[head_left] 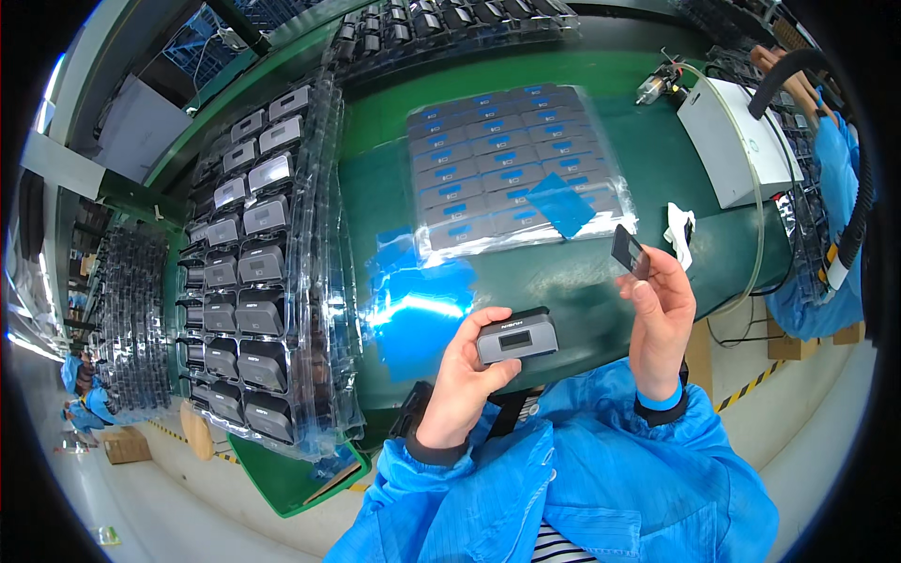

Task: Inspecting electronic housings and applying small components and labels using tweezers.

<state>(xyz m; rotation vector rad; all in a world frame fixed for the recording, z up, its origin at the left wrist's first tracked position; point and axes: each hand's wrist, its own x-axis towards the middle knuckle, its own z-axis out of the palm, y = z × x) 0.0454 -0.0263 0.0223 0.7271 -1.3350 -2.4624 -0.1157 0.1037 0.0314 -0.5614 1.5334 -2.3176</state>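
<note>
In my left hand (465, 369) is a grey and black plastic device housing (517, 338) with a rectangular window in its face, fingers along the top and thumb beneath. My right hand (663, 314) pinches a small, thin dark panel (630, 251) by its lower end, raised and tilted. The panel and the housing are apart. Beyond my hands lies a sheet of grey cover panels (497, 167) in rows with bits of blue film. A loose square of blue film (561, 205) rests on its near right corner.
Stacked clear blister trays (328, 281) of similar housings stand at left. A shiny blue sheet (418, 314) lies on the green table. At right are a crumpled white cloth (679, 235), a white box-shaped machine (737, 141) with hoses and a co-worker's blue sleeve (835, 178). A green bin (282, 488) sits below.
</note>
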